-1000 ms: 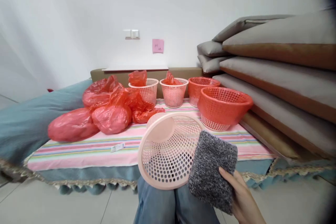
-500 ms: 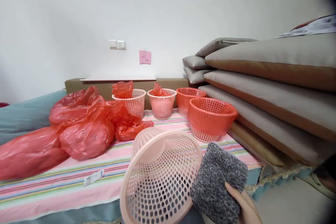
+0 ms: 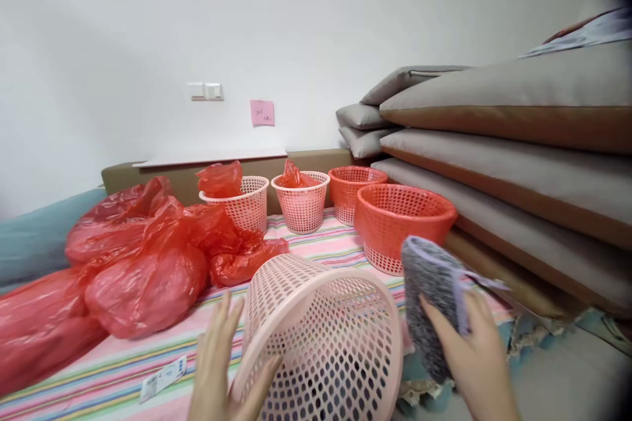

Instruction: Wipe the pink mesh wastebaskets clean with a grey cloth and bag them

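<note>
The right hand (image 3: 474, 350) grasps a gray pad (image 3: 428, 299) just right of the tipped basket (image 3: 320, 345), thumb on the fuzzy face and fingers at the lavender edging; that two-sided hold likely steadies something soft. The left hand (image 3: 214, 368) is empty, fingers spread, at the left of the tipped basket's rim, thumb reaching over the mouth and fingers outside. The spread looks suited to straddling a rim; whether skin meets plastic I cannot tell.

The tipped basket lies on its side, mouth toward the wearer, which leaves its inside in plain reach. A striped cloth (image 3: 326, 245) spreads under and around it, perhaps to protect the seat. Left of the basket lies a label (image 3: 162, 378), and beyond that, farther left, red bags (image 3: 148, 289) slump in a heap, probably too limp to stand.

Behind the basket, two pale baskets (image 3: 302, 208) stand upright with red plastic bunched inside. Behind it to the right, two lined baskets (image 3: 405, 220) wear red plastic folded down outside, pale mesh showing below; the fold presumably anchors the liner. Farthest right of the basket, cushions (image 3: 503, 95) are stacked flat, seemingly to save room.
</note>
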